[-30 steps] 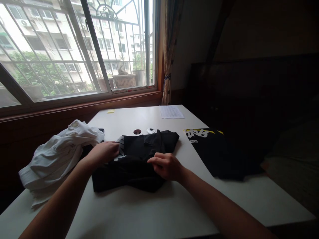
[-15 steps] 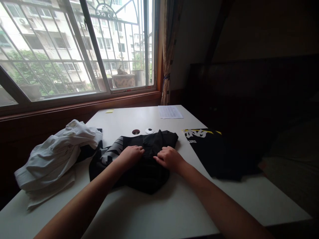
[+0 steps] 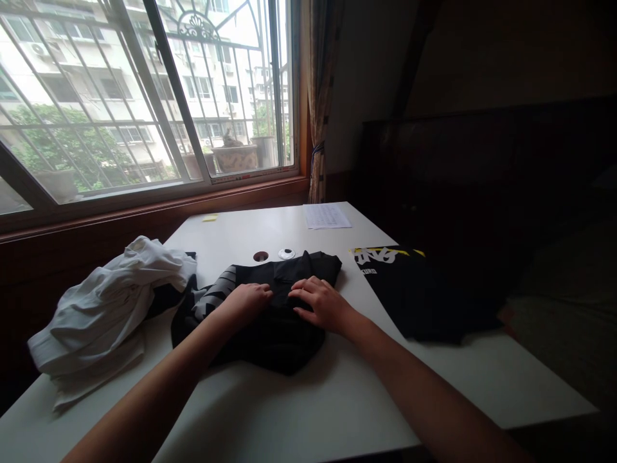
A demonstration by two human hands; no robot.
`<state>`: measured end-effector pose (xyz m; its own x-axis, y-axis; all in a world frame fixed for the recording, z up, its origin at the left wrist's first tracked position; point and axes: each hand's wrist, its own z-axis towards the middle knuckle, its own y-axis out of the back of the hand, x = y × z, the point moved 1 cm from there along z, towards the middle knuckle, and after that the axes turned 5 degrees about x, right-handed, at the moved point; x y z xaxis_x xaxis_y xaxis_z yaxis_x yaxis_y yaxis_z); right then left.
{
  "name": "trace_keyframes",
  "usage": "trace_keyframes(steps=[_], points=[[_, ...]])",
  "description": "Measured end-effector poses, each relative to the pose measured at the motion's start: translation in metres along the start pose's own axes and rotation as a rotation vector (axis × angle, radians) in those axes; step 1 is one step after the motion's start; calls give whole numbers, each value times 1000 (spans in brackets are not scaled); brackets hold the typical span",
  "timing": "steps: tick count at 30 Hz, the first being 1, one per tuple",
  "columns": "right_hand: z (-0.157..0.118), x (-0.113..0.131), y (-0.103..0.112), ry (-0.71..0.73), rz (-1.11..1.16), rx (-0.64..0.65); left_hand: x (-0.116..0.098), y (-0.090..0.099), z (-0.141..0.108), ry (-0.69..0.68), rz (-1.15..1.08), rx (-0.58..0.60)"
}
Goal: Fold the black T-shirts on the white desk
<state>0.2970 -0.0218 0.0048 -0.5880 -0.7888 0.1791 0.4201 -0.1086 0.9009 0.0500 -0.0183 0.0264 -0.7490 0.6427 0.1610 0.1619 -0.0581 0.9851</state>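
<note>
A black garment (image 3: 274, 341) with grey stripes on its left part lies bunched and partly folded on the white table. My left hand (image 3: 248, 301) is closed on its upper middle, fingers curled into the cloth; the fingertips are partly hidden. Just to the right, my right hand (image 3: 321, 302) rests on the same garment with fingers slightly apart and the thumb held away from them. A raised fold of black cloth stands beyond the right fingers.
White clothing (image 3: 110, 289) is heaped on the table's left, with dark cloth beside it. On the right lies a dark garment (image 3: 424, 296) with white lettering and a yellow stripe. Printed paper (image 3: 328, 216), a yellow note (image 3: 210, 218) and a round cable hole (image 3: 261, 256) are farther back. A barred window stands behind.
My right hand's fingers have loosened from a pinch on the cloth and spread, shifting slightly left. The left hand has moved slightly left. The garment keeps nearly the same shape.
</note>
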Motion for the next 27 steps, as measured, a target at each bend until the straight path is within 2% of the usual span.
trace_keyframes(steps=[9, 15, 18, 20, 24, 27], points=[[0, -1, 0, 12, 15, 43, -9, 3, 1, -9, 22, 0], [-3, 5, 3, 37, 20, 59, -3, 21, -2, -18, 46, -54], [-2, 7, 0, 40, -16, 70, 1, 39, -6, 45, 99, -134], [0, 7, 0, 27, -46, 31, 4, 54, -10, 91, 127, -206], [1, 6, 10, 50, -22, -128, 14, 87, -19, 235, 97, -394], [-2, 9, 18, 103, 48, -247, 27, 116, -29, 331, -5, -600]])
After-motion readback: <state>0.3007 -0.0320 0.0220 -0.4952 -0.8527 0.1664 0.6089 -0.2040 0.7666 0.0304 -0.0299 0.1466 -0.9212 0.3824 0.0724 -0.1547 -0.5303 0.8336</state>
